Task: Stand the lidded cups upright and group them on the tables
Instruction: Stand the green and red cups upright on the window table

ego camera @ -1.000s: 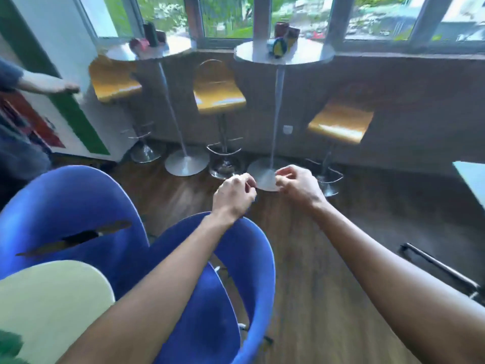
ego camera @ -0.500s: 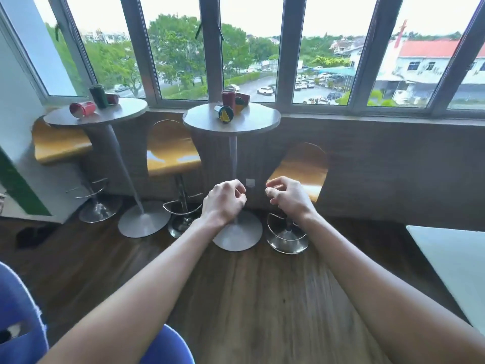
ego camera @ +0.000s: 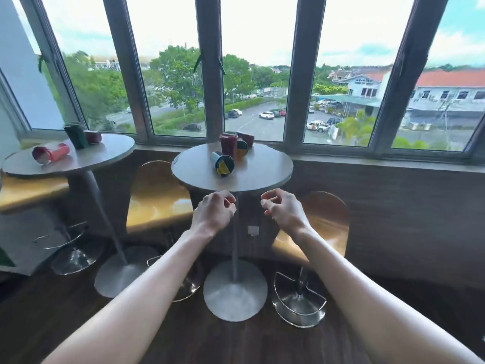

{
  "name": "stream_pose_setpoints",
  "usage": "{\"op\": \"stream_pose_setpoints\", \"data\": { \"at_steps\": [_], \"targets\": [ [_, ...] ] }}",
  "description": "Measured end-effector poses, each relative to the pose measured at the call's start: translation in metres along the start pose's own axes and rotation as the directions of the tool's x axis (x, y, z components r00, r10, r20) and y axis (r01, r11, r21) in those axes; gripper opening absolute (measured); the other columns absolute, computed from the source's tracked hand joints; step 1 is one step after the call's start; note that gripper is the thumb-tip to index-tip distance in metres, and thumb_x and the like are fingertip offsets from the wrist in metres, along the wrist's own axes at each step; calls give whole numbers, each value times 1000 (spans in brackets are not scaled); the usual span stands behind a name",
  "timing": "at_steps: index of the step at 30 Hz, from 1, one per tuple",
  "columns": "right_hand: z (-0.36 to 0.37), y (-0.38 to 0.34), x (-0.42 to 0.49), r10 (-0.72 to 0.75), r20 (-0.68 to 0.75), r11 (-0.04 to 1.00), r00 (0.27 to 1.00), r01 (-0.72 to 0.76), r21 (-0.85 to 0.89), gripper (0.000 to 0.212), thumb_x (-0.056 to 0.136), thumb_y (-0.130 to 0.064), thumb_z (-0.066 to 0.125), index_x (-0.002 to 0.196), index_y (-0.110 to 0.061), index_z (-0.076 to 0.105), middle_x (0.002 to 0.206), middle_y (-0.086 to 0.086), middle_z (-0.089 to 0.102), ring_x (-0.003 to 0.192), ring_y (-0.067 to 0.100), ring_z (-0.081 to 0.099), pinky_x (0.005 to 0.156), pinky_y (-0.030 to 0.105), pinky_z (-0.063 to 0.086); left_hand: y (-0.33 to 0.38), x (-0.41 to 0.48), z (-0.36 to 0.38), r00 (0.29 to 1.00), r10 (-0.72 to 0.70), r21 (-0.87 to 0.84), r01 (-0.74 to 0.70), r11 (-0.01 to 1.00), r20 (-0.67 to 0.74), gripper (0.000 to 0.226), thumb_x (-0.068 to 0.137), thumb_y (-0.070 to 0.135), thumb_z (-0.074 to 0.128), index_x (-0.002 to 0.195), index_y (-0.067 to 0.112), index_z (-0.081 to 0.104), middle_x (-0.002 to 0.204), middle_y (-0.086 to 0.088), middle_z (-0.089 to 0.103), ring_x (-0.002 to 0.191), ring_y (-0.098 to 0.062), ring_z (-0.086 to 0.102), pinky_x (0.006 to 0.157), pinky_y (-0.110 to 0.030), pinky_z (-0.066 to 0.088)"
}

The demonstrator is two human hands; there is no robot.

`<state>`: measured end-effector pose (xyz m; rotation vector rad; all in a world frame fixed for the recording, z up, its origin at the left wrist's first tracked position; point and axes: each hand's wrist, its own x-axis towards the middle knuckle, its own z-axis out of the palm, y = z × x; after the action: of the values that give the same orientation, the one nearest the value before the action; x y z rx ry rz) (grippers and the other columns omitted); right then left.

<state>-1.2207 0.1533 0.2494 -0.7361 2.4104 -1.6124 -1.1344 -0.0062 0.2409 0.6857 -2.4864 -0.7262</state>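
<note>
Both hands, left [ego camera: 214,212] and right [ego camera: 284,210], loosely curled, empty, just short of table [ego camera: 267,174]. Tipped cup [ego camera: 222,163] likely light, rollable; grip its sidewall.

Both arms outstretched, left hand [ego camera: 215,211] and right hand [ego camera: 284,210] empty, fingers curled

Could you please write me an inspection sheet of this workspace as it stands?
Surface: near round table and left round table, both on pedestals by the window.
Job's things: near table has a blue cup lying down, a dark red cup upright, two more behind it, poses unclear. Left table has a red cup lying down, a green cup upright, a dark red one behind.
Clutter: nothing seen.
Grippers: left hand and right hand empty, fingers loosely curled, short of the near table.
Cables: nothing seen.
Surroundings: wooden stools, window, dark floor.
</note>
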Motion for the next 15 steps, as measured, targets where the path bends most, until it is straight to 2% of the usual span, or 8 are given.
{"op": "stream_pose_setpoints", "data": {
  "at_steps": [5,9,11,13,15],
  "targets": [
    [29,9,113,-54,-38,998,998,54,11,18,91,-16,61,106,-12,70,92,6,73,85,21,70,71,24,54,-26,108,29,999,50,-13,-50,999,11,19,86,28,60,102,25,70,105,-2,75,95,-25,69,84,-41,57],
    [60,20,206,-100,-43,995,994,101,24,8,90,-11,60,94,-15,67,81,4,70,79,26,70,79,45,60,-51,193,50,998,57,-27,-56,998,11,20,88,23,61,106,21,70,107,-6,74,94,-26,69,85,-41,57],
    [74,22,247,-103,-46,994,994,104,16,11,87,-10,61,88,-19,66,74,0,68,76,26,70,79,49,60,-63,230,55,998,55,-30,-55,998,-4,23,87,22,61,108,21,69,108,-6,73,95,-26,68,84,-38,55],
    [88,20,283,-107,-57,994,993,107,6,13,85,-8,61,87,-20,66,73,-3,67,75,24,69,76,45,60,-74,263,57,998,67,-42,-68,997,-14,25,86,18,60,110,19,69,110,-6,71,96,-25,66,82,-33,52],
    [101,16,311,-108,-62,994,992,107,-14,13,86,-8,61,90,-19,66,78,-4,67,78,18,65,74,34,57,-86,293,57,995,97,-48,-98,994,-11,28,86,11,57,111,18,68,113,-8,68,100,-25,64,85,-34,51]
  ]
}}
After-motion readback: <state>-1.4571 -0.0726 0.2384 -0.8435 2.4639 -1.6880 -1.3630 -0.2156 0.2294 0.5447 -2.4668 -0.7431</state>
